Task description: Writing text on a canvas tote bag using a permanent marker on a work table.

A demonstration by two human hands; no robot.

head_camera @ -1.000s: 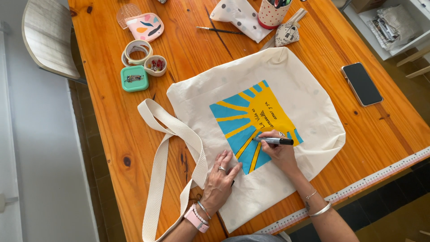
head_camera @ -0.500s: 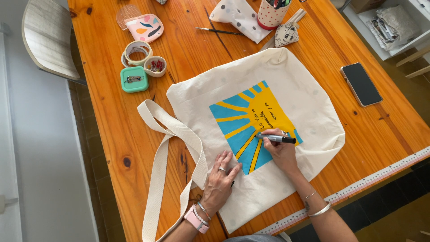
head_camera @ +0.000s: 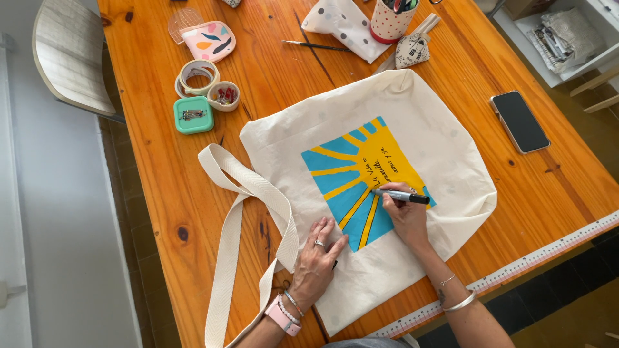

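Observation:
A cream tote bag [head_camera: 425,122] lies flat on the wooden table [head_camera: 161,193], its webbing handles [head_camera: 242,212] trailing to the left. On the bag is a painted blue and yellow sunburst [head_camera: 351,183] with dark handwriting on the yellow part. My right hand [head_camera: 406,216] holds a black marker [head_camera: 403,195] with its tip on the painting's yellow area. My left hand [head_camera: 317,261] rests flat on the cloth just below the painting, fingers spread, pressing the bag down. It wears a ring and a pink watch.
A black phone [head_camera: 520,120] lies to the right of the bag. At the back left sit a green pin box [head_camera: 193,115], tape rolls [head_camera: 197,75] and a small dish [head_camera: 224,96]. A paintbrush [head_camera: 316,46], a dotted cup of pens [head_camera: 391,19] and a chair [head_camera: 71,55] stand beyond.
The marker tip has shifted slightly along the yellow area as my right hand writes. My left hand stays put.

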